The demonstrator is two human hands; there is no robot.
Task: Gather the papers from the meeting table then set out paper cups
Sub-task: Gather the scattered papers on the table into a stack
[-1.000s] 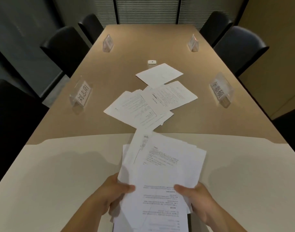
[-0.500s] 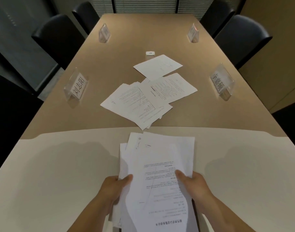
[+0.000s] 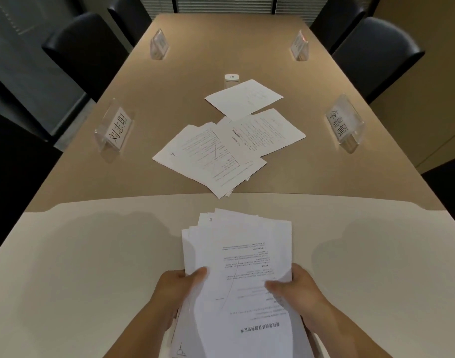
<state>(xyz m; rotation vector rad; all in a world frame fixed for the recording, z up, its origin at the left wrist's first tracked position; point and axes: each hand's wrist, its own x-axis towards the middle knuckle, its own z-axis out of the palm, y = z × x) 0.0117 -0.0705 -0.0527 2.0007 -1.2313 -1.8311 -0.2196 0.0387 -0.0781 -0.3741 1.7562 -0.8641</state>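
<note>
1. White paper everywhere, basically. Only one view here, the head camera, looking down the tabletop [image 3: 311, 182] from the near end.

2. Both hands are curled on a held stack of sheets [image 3: 239, 254] at 6 o'clock. The left hand [image 3: 176, 290] grips its left edge with the thumb on top, and the right hand [image 3: 297, 289] does the same on the right edge. The stack is fanned unevenly at its far end, so I'd guess it's being squared up.

3. What the next move hangs on: the loose papers [image 3: 221, 156] lie straight ahead at 12 o'clock, well apart from the hands, past the seam where the pale near section meets the tan part. That pile's long axis runs diagonally, from 7 to 1 o'clock. A single sheet [image 3: 244, 99] sits just beyond it. Both are about centred, so neither hand looks clearly nearer. Reaching means freeing one hand first, I reckon.

4. Four name stands flank the papers, e.g. the left name stand [image 3: 115, 130] at 10 o'clock. A small white gadget [image 3: 231, 78] sits behind the far sheet; can't tell what it is.

5. Hard to make out: the stack's near end is cut off by the frame, the fingers underneath are hidden, and no paper cups are in view.
</note>
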